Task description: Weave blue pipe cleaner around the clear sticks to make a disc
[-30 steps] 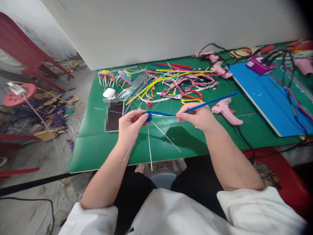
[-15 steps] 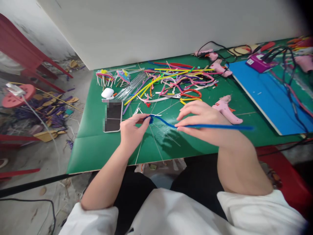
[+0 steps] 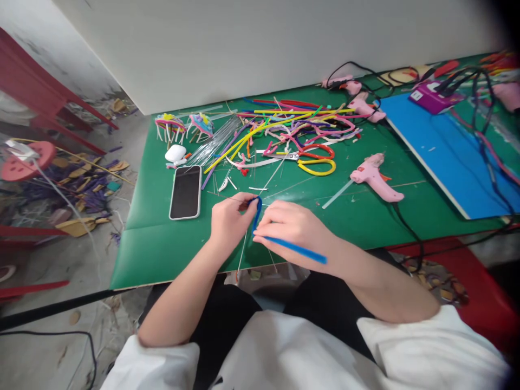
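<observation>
My left hand (image 3: 228, 221) pinches the blue pipe cleaner (image 3: 298, 251) at its bend, my right hand (image 3: 296, 226) its length; loosened fingers could unwind it

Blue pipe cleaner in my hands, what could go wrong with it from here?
The blue pipe cleaner might loosen if your left hand eases its pinch. The thin sticks pointing toward you could bend or snag. The nearest pink glue gun lies beyond your right hand and may be hot; I can't tell.
</observation>
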Motion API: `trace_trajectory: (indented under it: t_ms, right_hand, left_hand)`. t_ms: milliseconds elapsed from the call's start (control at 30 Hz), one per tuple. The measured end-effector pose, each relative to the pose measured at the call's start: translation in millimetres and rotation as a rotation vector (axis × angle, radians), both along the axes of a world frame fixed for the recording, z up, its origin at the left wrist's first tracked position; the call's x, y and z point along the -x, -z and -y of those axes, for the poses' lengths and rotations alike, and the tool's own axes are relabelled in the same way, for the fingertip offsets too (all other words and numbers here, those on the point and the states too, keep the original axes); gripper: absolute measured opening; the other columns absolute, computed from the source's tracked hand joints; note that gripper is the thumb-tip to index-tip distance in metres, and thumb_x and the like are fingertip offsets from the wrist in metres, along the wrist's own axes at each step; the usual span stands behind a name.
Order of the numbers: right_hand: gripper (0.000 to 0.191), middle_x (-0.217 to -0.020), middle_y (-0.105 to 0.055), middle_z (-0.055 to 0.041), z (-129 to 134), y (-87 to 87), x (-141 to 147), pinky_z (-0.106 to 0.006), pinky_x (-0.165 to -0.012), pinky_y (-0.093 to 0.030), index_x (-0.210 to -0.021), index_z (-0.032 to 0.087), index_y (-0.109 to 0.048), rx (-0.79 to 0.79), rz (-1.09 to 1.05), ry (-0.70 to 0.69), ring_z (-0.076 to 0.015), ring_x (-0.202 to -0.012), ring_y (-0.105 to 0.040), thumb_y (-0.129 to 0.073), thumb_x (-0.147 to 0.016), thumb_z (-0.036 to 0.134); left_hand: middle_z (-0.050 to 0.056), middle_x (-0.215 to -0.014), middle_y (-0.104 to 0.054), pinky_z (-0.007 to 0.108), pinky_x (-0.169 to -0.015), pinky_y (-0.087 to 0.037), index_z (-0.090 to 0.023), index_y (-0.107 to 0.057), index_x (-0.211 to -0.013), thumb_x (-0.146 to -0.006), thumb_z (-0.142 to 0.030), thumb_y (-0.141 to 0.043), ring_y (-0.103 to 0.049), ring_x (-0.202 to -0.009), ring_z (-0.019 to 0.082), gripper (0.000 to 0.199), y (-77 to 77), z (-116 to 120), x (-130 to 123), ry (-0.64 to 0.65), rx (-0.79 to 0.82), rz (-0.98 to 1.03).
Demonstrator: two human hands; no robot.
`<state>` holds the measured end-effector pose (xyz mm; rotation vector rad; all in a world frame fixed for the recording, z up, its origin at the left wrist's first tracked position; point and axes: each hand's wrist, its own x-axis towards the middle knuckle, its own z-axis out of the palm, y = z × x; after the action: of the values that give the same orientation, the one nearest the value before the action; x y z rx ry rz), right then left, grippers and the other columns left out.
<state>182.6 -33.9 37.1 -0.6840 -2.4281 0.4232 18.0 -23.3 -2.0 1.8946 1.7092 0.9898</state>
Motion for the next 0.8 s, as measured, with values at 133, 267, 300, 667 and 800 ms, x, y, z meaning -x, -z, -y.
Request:
trace_trajectory:
  t_ms: [133, 267, 300, 667, 800]
  right_hand:
    - [0.017, -0.075, -0.066, -0.0041, -6, -3.9, -8, -0.03, -0.07, -0.046, -0.075, 0.017, -0.066, 0.086, -0.135, 0.033, -0.0152, -0.075, -0.054, -0.054, -0.086, 0.023]
    - [0.011, -0.076, -0.066, -0.0031, -16, -11.1, -20, -0.03, -0.068, -0.046, -0.076, 0.019, -0.066, 0.034, -0.199, 0.138, -0.0155, -0.074, -0.056, -0.059, -0.083, 0.022]
    - [0.01, -0.076, -0.066, -0.0031, -18, -13.1, -24, -0.031, -0.068, -0.046, -0.076, 0.019, -0.066, 0.027, -0.197, 0.176, -0.0158, -0.075, -0.057, -0.059, -0.083, 0.022]
    - [0.006, -0.079, -0.064, -0.0001, -27, -34.7, -64, -0.031, -0.065, -0.048, -0.068, 0.025, -0.067, 0.2, -0.219, 0.348, -0.017, -0.077, -0.061, -0.072, -0.072, 0.026]
    - [0.009, -0.087, -0.063, -0.0009, -27, -34.7, -67, -0.031, -0.061, -0.048, -0.068, 0.025, -0.069, 0.256, -0.318, 0.401, -0.0169, -0.076, -0.06, -0.077, -0.065, 0.026]
  left_hand:
    - [0.001, -0.074, -0.072, 0.022, -0.061, -0.048, -0.019, -0.069, -0.086, -0.08, -0.027, -0.055, -0.066, -0.067, 0.014, 0.017, 2.7, 1, -3, 0.141, 0.057, -0.08]
    - [0.002, -0.079, -0.072, 0.023, -0.062, -0.049, -0.018, -0.069, -0.087, -0.08, -0.026, -0.055, -0.065, -0.068, 0.014, 0.018, 0.9, 0, -3, 0.246, 0.125, -0.073]
    - [0.002, -0.08, -0.072, 0.023, -0.062, -0.049, -0.018, -0.069, -0.088, -0.08, -0.027, -0.055, -0.065, -0.068, 0.014, 0.018, 0.1, 0, -2, 0.263, 0.14, -0.052]
    - [0.002, -0.076, -0.069, 0.022, -0.064, -0.051, -0.016, -0.068, -0.083, -0.077, -0.028, -0.063, -0.064, -0.068, 0.012, 0.014, -15.3, -1, 8, 0.511, 0.475, 0.302]
    - [0.003, -0.072, -0.069, 0.02, -0.06, -0.051, -0.016, -0.069, -0.081, -0.074, -0.028, -0.068, -0.063, -0.064, 0.011, 0.014, -14.3, -1, 11, 0.495, 0.533, 0.457]
